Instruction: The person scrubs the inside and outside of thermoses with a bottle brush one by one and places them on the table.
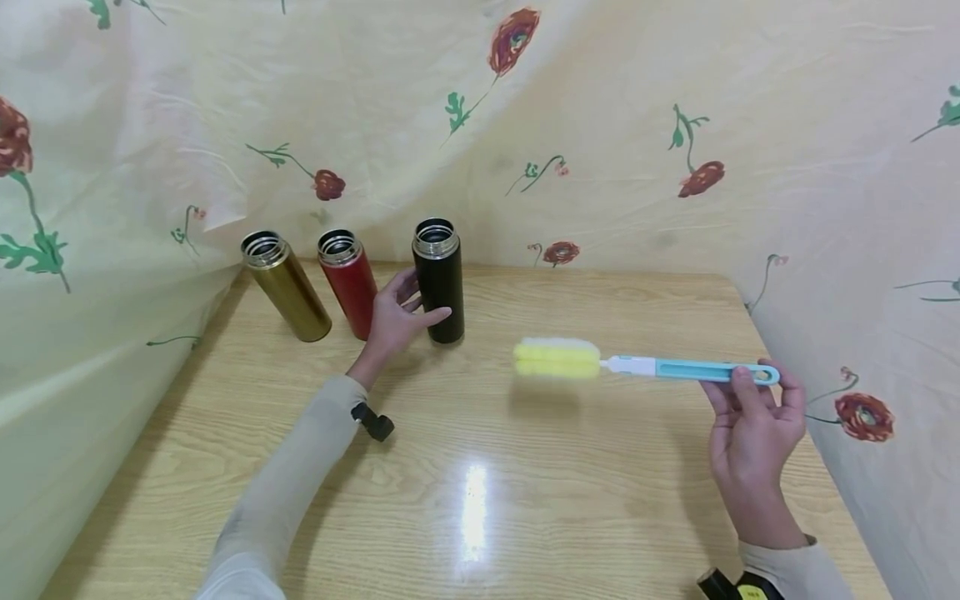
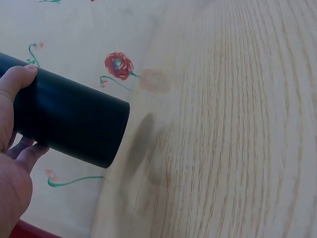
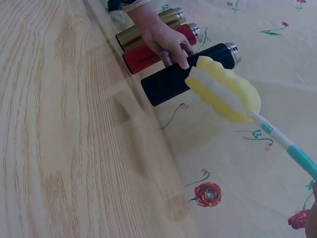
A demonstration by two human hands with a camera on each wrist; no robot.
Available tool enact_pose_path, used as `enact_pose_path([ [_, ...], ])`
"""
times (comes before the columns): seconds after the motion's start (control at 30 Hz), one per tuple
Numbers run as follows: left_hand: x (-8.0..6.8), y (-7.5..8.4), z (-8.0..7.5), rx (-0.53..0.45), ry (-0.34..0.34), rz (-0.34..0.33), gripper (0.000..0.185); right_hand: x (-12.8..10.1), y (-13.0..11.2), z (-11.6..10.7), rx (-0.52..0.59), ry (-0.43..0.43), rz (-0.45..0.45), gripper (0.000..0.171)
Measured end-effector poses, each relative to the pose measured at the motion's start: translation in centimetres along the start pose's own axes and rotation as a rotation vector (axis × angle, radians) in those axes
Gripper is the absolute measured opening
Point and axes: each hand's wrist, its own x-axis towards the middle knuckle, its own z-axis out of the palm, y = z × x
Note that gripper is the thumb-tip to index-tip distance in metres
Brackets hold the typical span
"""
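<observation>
1. Head view: the left hand (image 1: 395, 321) is wrapping the black flask (image 1: 439, 282), one of three flasks standing on the surface (image 1: 525, 483); the right hand (image 1: 753, 433) is pinching one sponge brush (image 1: 637, 365) above it.
2. Left wrist view: thumb and fingers (image 2: 17, 79) are curling around the black flask (image 2: 69, 119).
3. Right wrist view: the brush's yellow sponge (image 3: 223, 90) is hovering near the three flasks; the right grip is barely showing.

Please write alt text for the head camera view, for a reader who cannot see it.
A person's left hand grips an open black flask standing on a wooden table, while the right hand holds a blue-handled brush with a yellow sponge head above the table. A red flask and a gold flask stand beside the black one.
</observation>
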Motion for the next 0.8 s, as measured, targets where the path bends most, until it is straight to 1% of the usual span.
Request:
enact_pose_path([
  [0.23, 0.4, -0.3, 0.3, -0.021, 0.006, 0.007, 0.077, 0.2, -0.2, -0.2, 0.001, -0.014, -0.019, 0.033],
  [0.4, 0.6, -0.8, 0.2, -0.030, 0.019, 0.006, 0.076, 0.3, -0.4, -0.4, -0.002, 0.009, -0.021, 0.033],
  [0.57, 0.8, -1.3, 0.1, -0.033, 0.018, 0.008, 0.077, 0.5, -0.6, -0.6, -0.017, 0.031, -0.026, 0.029],
  [0.67, 0.8, -1.4, 0.1, -0.027, 0.013, 0.007, 0.076, 0.6, -0.7, -0.9, -0.048, 0.052, -0.020, 0.029],
  [0.8, 0.9, -1.6, 0.2, -0.010, 0.007, -0.003, 0.075, 0.8, -0.9, -1.3, -0.113, 0.097, 0.021, 0.030],
])
